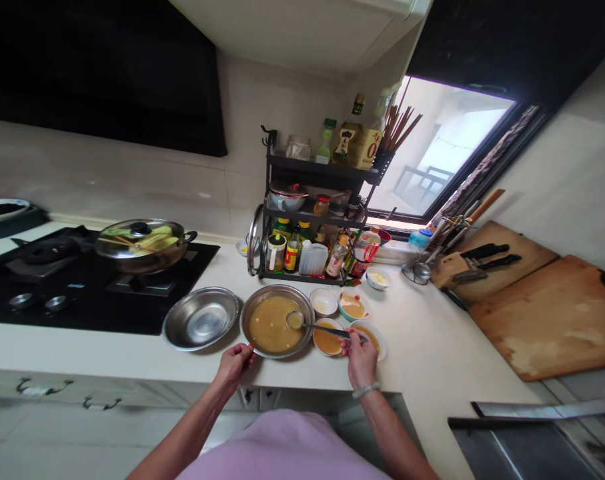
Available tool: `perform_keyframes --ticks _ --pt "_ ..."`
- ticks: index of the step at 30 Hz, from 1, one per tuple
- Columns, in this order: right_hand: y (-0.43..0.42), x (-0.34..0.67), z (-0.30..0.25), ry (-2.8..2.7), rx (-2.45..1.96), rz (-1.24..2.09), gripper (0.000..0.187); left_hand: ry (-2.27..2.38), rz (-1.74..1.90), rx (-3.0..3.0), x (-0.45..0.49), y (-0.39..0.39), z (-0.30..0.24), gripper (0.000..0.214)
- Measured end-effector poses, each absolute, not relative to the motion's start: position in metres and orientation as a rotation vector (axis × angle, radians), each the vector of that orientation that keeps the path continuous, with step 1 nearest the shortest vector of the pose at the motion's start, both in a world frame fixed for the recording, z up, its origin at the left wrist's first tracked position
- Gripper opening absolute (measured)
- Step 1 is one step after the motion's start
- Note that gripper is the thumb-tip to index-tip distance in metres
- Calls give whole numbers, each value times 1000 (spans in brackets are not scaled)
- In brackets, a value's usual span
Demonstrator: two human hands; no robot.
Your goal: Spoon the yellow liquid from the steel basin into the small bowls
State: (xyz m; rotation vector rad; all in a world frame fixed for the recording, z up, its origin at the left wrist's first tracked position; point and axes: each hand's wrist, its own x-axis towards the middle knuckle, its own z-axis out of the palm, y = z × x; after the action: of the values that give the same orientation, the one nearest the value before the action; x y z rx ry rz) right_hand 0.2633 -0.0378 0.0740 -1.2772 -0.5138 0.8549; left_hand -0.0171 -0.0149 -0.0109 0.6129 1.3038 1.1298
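My right hand point(358, 357) is closed around the dark handle of a ladle point(327, 329). The ladle's round bowl holds some of the tan liquid and hangs over a steel basin point(247, 333) that contains more of it. My left hand point(236, 363) pinches the basin's near left rim. To the right of the basin stand several small bowls. One white bowl point(324, 299) looks mostly bare inside, while a bowl with red marks point(366, 315) and two nearer ones hold tan liquid. Under my right hand, the nearest right bowl point(382, 343) is partly covered.
A second steel basin point(182, 327) sits left of my left hand. Further left, a lidded pan point(147, 263) stands on the black stove point(107, 310). Behind the bowls is a black rack point(302, 277) of bottles. Cutting boards point(547, 320) and a knife block point(447, 267) are at right.
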Motion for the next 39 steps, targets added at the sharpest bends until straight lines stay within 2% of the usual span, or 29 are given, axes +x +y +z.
perform_keyframes --ticks 13,27,33,39 --pt "-34 283 87 -479 -1204 843 23 1288 1107 569 -17 -17 -1 37" --pt "-16 377 102 -449 -1290 365 27 1287 1116 555 -16 -16 -3 39" --pt "-28 380 81 -877 -1506 138 32 1309 1113 557 -16 -16 -7 39" --pt "-44 365 90 -1430 -1368 -84 25 1291 1122 548 -16 -17 -2 38"
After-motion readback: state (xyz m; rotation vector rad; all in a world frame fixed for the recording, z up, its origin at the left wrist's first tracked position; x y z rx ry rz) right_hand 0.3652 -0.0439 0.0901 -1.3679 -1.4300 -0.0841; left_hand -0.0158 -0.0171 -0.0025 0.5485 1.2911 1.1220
